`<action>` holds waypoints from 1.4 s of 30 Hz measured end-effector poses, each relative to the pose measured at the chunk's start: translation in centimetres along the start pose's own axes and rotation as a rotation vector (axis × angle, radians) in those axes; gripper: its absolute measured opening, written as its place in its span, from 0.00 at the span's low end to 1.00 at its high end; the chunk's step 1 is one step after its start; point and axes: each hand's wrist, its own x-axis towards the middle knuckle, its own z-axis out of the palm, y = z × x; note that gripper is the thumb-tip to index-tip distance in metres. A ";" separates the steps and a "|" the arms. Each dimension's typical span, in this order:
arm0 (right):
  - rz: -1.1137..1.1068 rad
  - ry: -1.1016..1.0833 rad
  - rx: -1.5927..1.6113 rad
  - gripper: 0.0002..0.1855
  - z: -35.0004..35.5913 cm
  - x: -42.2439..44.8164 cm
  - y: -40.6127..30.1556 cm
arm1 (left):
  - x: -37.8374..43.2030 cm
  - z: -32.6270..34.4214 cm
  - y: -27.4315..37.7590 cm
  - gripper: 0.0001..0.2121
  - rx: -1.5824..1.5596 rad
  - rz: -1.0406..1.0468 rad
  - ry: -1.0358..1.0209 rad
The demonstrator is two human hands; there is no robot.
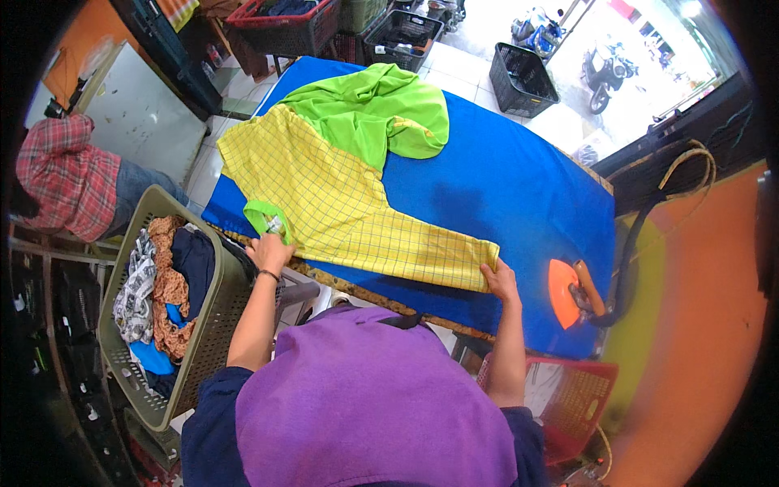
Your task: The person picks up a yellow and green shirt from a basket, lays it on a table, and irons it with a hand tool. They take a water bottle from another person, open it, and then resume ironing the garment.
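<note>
A yellow checked garment (328,201) with a lime-green section (371,109) lies spread over a blue-covered ironing table (511,182). My left hand (272,251) grips its green neckband (258,213) at the table's near edge, where a pale label shows inside. At the other end of the yellow cloth, my right hand (502,280) pinches the hem of what looks like a sleeve (444,249). Right of that hand, an orange iron (564,295) with a brown handle rests on the blue cloth, joined to a dark hose (630,262).
An olive laundry basket (210,341) full of clothes stands at my left, with a person in a plaid shirt (70,173) beyond it. A red basket (578,402) sits below the right edge. Black crates (523,79) and motorcycles (605,73) are at the far side.
</note>
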 end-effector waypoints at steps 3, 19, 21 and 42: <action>0.042 -0.003 -0.001 0.19 1.5 -0.6 1.5 | -1.8 0.9 0.3 0.23 -0.052 -0.002 0.102; -0.592 0.217 -0.149 0.35 11.7 -1.6 -11.1 | -6.4 6.8 14.3 0.44 0.082 1.031 0.187; -0.510 0.125 -0.269 0.36 12.6 -2.1 -9.5 | -6.5 7.2 14.4 0.49 0.145 0.951 0.167; -0.022 0.250 -0.516 0.40 -19.0 -3.0 15.5 | -17.8 11.3 19.7 0.29 -0.196 1.750 -0.056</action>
